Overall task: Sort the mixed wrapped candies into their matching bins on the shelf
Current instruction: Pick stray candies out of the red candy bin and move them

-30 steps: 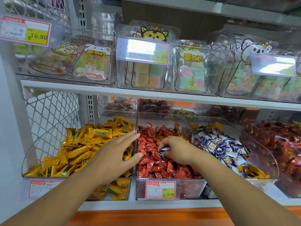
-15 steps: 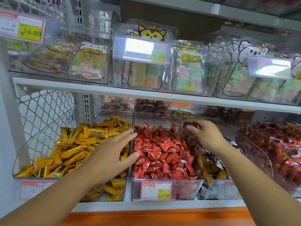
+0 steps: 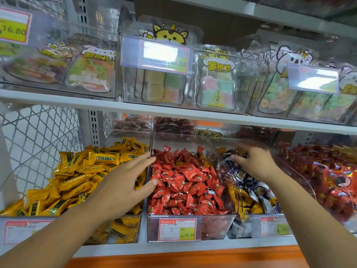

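Okay, wrapped candies sit in a row of clear bins on the lower shelf (image 3: 173, 246). The left bin (image 3: 135, 225) holds yellow candies (image 3: 77, 178) and the middle bin (image 3: 212, 227) holds red candies (image 3: 185, 182). The next bin (image 3: 249, 227) to the right holds blue-and-white candies (image 3: 249, 182), with some yellow-wrapped pieces (image 3: 249, 207) mixed in at its front.

The left hand (image 3: 123, 188) is palm down over the yellow candies, fingers straight and spread. Its fingertips reach the divider between the left and middle bins, and the thumb tip touches the red candies. It grips nothing.

The right hand (image 3: 255, 163) is over the back part of the blue-and-white bin, palm down, thumb pointing left just above the candies. Its fingers are motion-blurred, so I cannot tell if they are apart or pinching a piece.

Further right, a fourth bin (image 3: 289, 167) holds red packets (image 3: 332, 180) with a printed face. A red-framed price tag (image 3: 177, 229) reading 24.90 is on the middle bin's front. More small bins (image 3: 173, 126) stand in a back row, under the upper shelf board (image 3: 173, 113).

On the upper shelf are clear boxes (image 3: 247, 93) of pastel soft-candy packs (image 3: 216, 84) with cartoon animal tops. A 16.80 tag (image 3: 13, 28) is at far left. White wire mesh (image 3: 38, 136) closes off the left side, and an orange strip (image 3: 193, 258) runs below the lower shelf.
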### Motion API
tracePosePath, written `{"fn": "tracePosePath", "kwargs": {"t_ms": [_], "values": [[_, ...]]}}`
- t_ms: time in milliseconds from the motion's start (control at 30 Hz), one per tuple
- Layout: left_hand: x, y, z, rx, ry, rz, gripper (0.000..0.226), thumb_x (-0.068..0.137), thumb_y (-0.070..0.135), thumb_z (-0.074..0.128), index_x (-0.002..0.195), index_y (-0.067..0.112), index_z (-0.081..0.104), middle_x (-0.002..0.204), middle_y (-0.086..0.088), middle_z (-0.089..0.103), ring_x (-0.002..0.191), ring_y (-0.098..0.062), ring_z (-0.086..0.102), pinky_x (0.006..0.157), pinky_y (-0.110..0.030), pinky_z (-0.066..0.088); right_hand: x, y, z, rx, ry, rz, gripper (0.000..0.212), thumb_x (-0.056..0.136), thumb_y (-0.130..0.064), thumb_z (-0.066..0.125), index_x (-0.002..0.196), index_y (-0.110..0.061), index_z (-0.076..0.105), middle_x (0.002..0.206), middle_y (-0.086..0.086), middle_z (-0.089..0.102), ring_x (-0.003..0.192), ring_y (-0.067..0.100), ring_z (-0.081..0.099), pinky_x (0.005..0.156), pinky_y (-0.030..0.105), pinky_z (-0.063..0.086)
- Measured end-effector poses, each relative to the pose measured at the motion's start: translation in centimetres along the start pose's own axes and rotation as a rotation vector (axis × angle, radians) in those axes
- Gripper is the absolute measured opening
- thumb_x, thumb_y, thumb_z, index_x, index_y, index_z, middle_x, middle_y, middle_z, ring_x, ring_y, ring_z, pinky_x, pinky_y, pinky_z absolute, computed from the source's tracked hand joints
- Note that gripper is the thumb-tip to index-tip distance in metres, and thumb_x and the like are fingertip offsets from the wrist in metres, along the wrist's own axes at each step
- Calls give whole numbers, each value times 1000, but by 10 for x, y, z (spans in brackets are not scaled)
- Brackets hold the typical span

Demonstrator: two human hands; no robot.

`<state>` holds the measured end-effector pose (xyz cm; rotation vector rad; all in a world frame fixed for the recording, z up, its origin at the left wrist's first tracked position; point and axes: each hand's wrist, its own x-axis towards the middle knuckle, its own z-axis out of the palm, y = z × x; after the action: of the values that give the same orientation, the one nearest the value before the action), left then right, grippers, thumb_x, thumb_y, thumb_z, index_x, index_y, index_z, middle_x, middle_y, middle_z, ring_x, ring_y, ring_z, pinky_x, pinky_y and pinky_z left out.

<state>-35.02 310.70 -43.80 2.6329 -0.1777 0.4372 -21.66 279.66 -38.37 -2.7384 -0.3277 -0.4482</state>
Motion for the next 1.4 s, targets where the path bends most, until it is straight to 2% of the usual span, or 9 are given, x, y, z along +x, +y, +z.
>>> {"fn": "tracePosePath", "kwargs": {"t_ms": [133,300,467,567,833,1000,1067,1200,1400], "values": [[0,-1,1,-10,6,1,64,89,64,38,148,48,19,152,35,2,135,13,7,112,-23,17,2,-75,-2,166,-186,-223,30,99,-27,49,127,-28,60,125,-8,61,96,3,63,86,20,46],[-1,1,-2,-24,18,5,62,91,62,40,147,50,17,150,36,-1,137,12,7,113,-21,15,41,-104,67,-168,-530,-265,34,101,-23,45,133,-22,56,138,5,54,119,23,53,99,27,40],[-2,-4,-2,-45,20,16,63,90,63,40,147,51,17,150,37,-2,136,13,6,114,-22,14,60,-101,94,-330,-692,-206,60,96,-23,51,150,-32,26,155,5,30,136,27,37,107,31,33],[0,-6,-1,-65,18,20,63,90,63,42,146,51,18,150,38,-1,136,14,6,114,-21,14,66,-102,95,-300,-655,-228,55,91,-25,60,142,-33,41,147,4,42,128,25,44,99,29,37],[2,-8,0,-84,27,20,65,88,64,43,147,51,19,152,36,2,141,7,10,115,-24,16,64,-95,50,183,-645,-218,12,81,-34,75,89,-36,67,100,-17,66,100,10,59,81,20,40],[1,-10,1,-77,30,21,66,88,66,41,147,51,18,151,36,1,141,8,10,114,-22,15,70,-99,17,357,-954,-214,38,85,-22,70,121,-32,62,126,-8,64,119,9,57,103,25,41],[1,-11,1,-81,33,24,66,88,66,42,147,51,18,151,37,1,140,9,10,113,-21,15,72,-98,9,281,-995,-220,35,88,-15,66,118,-34,61,125,-9,63,117,7,57,102,25,42],[1,-8,0,-96,32,24,67,87,68,42,147,51,18,150,38,0,132,15,8,112,-20,15,79,-90,11,-283,-645,-307,39,89,-7,61,121,-27,64,124,-7,61,116,14,58,94,25,45],[1,-10,0,-93,21,13,81,69,82,22,145,54,16,148,43,-2,135,15,7,114,-24,19,82,-106,42,-600,-853,-224,73,84,-6,67,148,-23,36,152,5,36,134,26,38,105,37,36]]}}
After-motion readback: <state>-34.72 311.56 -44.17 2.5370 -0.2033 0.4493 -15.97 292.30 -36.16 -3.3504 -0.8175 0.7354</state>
